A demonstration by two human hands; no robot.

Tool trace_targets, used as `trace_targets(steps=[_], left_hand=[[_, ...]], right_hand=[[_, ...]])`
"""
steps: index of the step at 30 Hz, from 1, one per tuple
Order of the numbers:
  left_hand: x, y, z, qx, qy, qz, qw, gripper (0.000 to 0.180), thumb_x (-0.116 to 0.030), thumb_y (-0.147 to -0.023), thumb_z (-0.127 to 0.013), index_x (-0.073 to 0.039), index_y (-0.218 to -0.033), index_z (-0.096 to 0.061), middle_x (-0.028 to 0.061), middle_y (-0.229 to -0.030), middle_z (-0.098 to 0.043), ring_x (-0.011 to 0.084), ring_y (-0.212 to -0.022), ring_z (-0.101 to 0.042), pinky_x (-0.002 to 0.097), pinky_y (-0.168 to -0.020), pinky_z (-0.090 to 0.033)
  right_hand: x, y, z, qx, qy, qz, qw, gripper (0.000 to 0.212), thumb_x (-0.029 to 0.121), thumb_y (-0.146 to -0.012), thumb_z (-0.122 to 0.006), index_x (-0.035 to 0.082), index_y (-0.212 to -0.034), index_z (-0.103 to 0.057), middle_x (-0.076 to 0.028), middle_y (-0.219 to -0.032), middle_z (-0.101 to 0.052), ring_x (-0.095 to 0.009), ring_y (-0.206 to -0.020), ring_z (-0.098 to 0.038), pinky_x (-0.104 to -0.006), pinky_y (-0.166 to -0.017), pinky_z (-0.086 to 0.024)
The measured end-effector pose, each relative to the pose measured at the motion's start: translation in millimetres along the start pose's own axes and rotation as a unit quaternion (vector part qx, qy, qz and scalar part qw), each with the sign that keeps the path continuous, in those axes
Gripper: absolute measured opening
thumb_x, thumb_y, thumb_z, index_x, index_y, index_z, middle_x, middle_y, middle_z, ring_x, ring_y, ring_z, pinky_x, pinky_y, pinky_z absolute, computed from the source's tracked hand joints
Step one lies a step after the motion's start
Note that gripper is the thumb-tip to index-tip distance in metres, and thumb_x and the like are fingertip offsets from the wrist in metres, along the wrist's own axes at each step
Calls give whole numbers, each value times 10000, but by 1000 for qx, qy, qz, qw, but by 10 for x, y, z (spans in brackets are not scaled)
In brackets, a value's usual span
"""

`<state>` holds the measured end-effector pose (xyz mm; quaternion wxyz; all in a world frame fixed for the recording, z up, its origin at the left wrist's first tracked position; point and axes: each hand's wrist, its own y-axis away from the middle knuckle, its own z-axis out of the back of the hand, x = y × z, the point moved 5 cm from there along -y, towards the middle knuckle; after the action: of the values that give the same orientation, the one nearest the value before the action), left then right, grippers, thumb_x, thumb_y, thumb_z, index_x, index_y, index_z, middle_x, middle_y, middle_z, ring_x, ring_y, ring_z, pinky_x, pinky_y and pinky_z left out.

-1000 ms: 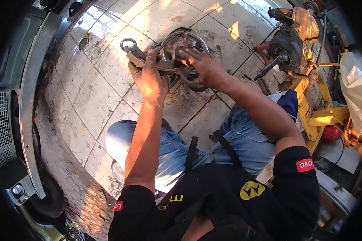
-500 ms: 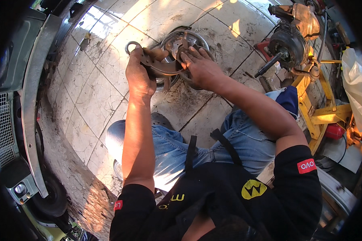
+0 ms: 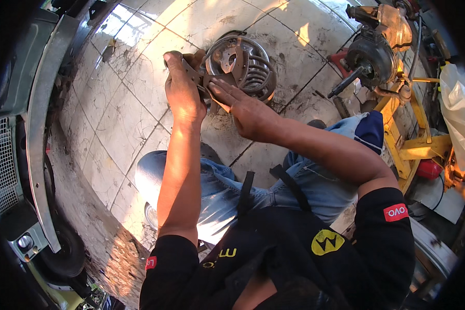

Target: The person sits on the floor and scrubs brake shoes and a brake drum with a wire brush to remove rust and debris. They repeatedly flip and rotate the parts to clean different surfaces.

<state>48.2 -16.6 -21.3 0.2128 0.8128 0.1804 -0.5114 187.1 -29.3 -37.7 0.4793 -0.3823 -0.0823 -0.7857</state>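
My left hand [image 3: 182, 95] is wrapped round a curved, rusty-brown brake shoe [image 3: 192, 75], held up above the tiled floor between my knees. Fingers straight and close together, my right hand [image 3: 250, 114] lies against the shoe's near right end. A flat brown patch shows at those fingertips; I cannot tell whether it belongs to the shoe. Just beyond, on the floor, sits a round shiny metal dish [image 3: 259, 49] with a coil spring [image 3: 258, 77] and other brown metal parts in it. My hands hide part of the shoe.
At the right, a yellow metal stand [image 3: 398, 150] is beside a dark drum-shaped assembly [image 3: 369, 62] with a protruding shaft. A white plastic bag [image 3: 455, 103] hangs beyond. Vehicle body parts with a long grey bumper [image 3: 39, 129] line the left side.
My right hand has drawn back toward me along the shoe, its fingers now closer together. My left hand has tilted the shoe, and more of the coil spring shows.
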Motion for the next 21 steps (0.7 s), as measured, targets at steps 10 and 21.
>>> trace_targets(steps=[10,21], left_hand=[[21,-5,71,-40,-1,-5,999,651,-570,-966,-395,52,-1088,-542,152,-1105,-576,203,-956,-560,323,-859,-459],[-31,64,-124,15,9,16,1000,549,-509,-1001,-338,8,-1152,-449,201,-1257,-523,264,-1190,-478,374,-980,-414]], right_hand=[[-183,-126,59,37,42,-63,996,717,-94,-772,-455,-43,-1452,-231,-247,-1491,-272,-351,-1406,-241,-403,-1160,-227],[-582,-119,119,-28,141,-94,985,631,-72,-800,-408,-36,-1422,-311,-230,-1492,-281,-327,-1405,-257,-375,-1161,-226]])
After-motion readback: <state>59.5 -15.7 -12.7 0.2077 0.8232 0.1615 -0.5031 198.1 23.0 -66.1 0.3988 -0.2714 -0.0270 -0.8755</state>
